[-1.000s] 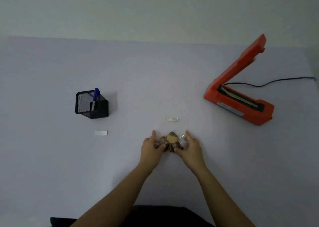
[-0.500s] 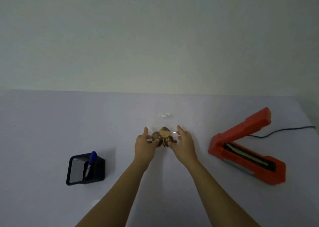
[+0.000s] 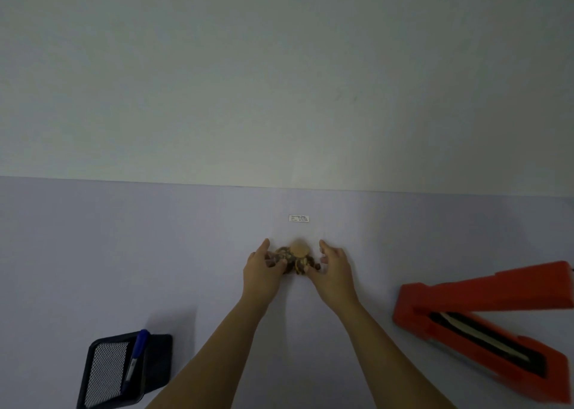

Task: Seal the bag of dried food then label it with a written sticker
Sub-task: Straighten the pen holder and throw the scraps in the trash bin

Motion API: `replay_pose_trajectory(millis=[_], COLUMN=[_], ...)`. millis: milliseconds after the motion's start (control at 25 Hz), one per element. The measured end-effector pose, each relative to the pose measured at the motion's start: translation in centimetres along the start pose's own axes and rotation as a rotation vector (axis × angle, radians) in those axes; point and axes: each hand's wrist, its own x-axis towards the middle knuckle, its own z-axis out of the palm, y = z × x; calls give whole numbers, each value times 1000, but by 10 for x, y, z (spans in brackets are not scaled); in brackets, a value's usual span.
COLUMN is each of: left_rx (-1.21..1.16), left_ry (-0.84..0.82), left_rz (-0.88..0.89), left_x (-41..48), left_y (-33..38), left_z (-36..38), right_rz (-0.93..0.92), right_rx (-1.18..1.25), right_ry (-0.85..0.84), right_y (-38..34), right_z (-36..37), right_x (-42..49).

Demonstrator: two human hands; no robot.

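Note:
A small clear bag of brown dried food (image 3: 295,258) lies on the pale table (image 3: 124,253) at the centre. My left hand (image 3: 264,269) grips its left side and my right hand (image 3: 334,269) grips its right side. The bag's clear edges are hard to make out. A small white sticker with print (image 3: 298,218) lies flat just beyond the bag. The red heat sealer (image 3: 484,321) stands at the right with its arm raised. A blue pen (image 3: 136,356) stands in a black mesh holder (image 3: 124,371) at the lower left.
A plain wall (image 3: 279,82) rises behind the table's far edge. The sealer reaches to the right border of the view, and the pen holder sits near the bottom border.
The view has tilted upward, so the table objects sit lower in frame and more wall shows. Both hands stay on the bag. The blank strip by the holder has left the view.

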Motion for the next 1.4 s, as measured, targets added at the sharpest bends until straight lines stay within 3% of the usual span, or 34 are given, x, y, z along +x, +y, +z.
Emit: replay_pose_trajectory(millis=[280,440,560,680,760,1000,1400], left_rx=[250,370,547,496,435,241,282], left_ry=[18,316,455,350,255,313,226], left_rz=[154,338,204,-148,-223,-126,149], left_x=[-46,-104,-136,-149,-149,-129,11], left_y=[11,9,-19,-49,-65,-69,59], left_z=[-26,-75,-130,-165,-170,-156,-88], right_rz=[-53,-221,-266,-226,-231,-176,-240], right_rx=[-166,-233,-335,-438,-524,-729,-713], right_ry=[30,-25,-137,-141,-125,-99,68], right_y=[-5,-4,8,16,16,25,54], right_z=[-5,23,54,74,78,72,87], right_x=[-28,-84,-126,-142,-143,-123,-118])
